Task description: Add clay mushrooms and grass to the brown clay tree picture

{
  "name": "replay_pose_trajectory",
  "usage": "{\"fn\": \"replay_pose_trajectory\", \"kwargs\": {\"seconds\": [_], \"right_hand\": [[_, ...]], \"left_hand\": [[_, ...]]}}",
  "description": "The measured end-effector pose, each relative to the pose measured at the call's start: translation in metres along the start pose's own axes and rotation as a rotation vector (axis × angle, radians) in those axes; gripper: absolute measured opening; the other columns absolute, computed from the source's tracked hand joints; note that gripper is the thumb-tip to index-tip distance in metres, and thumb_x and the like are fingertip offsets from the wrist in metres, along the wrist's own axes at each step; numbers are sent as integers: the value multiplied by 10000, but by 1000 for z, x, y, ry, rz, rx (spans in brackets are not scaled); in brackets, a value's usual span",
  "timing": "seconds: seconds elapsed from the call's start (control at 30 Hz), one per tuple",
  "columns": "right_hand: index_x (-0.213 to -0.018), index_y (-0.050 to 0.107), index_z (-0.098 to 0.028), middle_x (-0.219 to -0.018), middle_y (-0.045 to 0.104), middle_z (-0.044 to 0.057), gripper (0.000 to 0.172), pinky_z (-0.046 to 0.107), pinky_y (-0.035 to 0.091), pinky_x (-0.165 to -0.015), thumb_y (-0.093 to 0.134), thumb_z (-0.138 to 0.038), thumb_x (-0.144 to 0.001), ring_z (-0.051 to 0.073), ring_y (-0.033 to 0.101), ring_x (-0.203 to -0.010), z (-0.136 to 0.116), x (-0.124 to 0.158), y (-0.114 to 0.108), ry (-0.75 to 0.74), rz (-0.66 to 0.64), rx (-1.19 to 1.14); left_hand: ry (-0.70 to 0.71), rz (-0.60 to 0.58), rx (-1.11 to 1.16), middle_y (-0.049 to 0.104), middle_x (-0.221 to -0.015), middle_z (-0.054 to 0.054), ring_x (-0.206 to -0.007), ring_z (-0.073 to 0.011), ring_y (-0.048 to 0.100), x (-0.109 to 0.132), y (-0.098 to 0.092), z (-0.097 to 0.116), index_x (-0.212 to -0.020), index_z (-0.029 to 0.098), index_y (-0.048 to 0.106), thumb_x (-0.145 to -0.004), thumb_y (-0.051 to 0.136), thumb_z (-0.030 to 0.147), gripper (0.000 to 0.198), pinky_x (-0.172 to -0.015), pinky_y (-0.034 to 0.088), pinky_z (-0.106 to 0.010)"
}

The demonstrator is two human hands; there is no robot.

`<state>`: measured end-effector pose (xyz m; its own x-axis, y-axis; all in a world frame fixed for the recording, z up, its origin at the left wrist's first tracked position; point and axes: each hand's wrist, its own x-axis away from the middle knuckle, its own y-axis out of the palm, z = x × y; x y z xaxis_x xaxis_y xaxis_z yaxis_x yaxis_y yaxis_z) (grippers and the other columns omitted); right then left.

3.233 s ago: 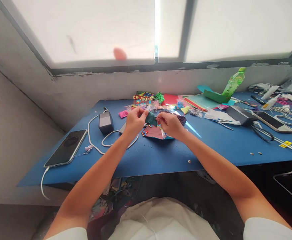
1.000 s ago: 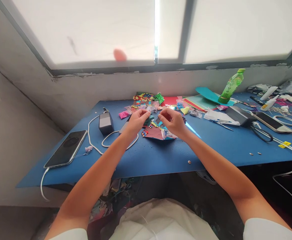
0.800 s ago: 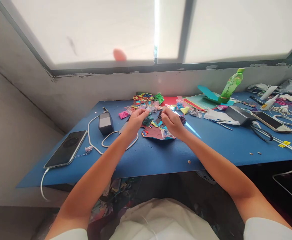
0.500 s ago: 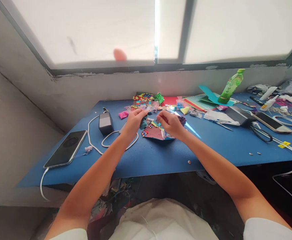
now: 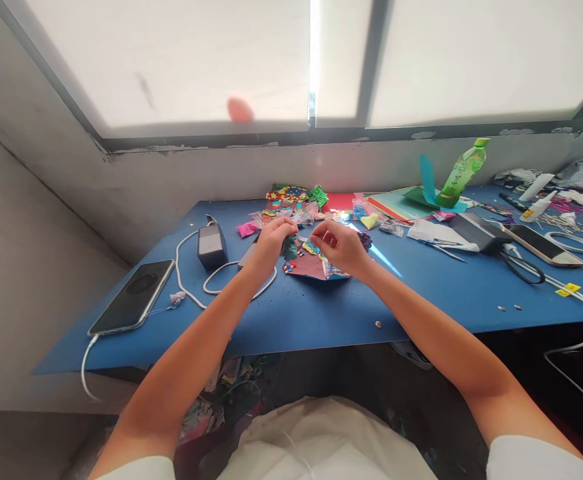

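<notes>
Small dark green scrap [image 5: 289, 247] pinched in left hand [image 5: 270, 241] fingers, right hand [image 5: 340, 247] fingers pinched together, hold unclear, above dark red card [image 5: 312, 265] dotted with coloured bits, mid-worktop [image 5: 321, 307] towards its far edge

Whatever the left hand [image 5: 270, 241] and right hand [image 5: 340, 246] pinch above the red card [image 5: 311, 265] is too small to tell.

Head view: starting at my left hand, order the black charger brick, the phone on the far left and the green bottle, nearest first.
From the left hand:
1. Charger brick, just to its left.
2. Phone, at the table's left end.
3. Green bottle, far right by the wall.
</notes>
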<state>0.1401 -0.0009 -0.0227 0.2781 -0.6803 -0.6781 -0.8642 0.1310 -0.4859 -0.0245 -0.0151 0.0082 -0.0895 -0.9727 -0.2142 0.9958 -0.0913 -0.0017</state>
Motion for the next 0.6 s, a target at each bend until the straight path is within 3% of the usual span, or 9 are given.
{"fn": "replay_pose_trajectory", "kwargs": {"seconds": [0.17,0.37,0.6], "right_hand": [[-753,568,-199,-691,589,0,221,246,396,-544,572,-397,-854,102,470,-530,0,0,1,-3,-2,-1],[-718,534,-201,-661,590,8,335,261,408,-577,507,-487,-890,115,487,-552,-1,-1,0,-5,-7,10],[-846,607,-192,-739,650,32,287,260,425,-592,468,-431,-918,130,546,-589,2,-1,0,-7,-9,13]], "left_hand": [[2,13,-105,481,-587,3,-529,-106,431,-1,1,-3,-556,182,508,-670,531,330,188,-460,335,-213],[-34,10,-222,422,-525,24,-511,-109,390,-4,3,-8,-572,179,529,-689,555,321,186,-437,298,-207],[-52,-15,-274,431,-543,25,-508,-121,429,-4,3,-10,-601,183,524,-713,523,313,171,-462,336,-230]]}}
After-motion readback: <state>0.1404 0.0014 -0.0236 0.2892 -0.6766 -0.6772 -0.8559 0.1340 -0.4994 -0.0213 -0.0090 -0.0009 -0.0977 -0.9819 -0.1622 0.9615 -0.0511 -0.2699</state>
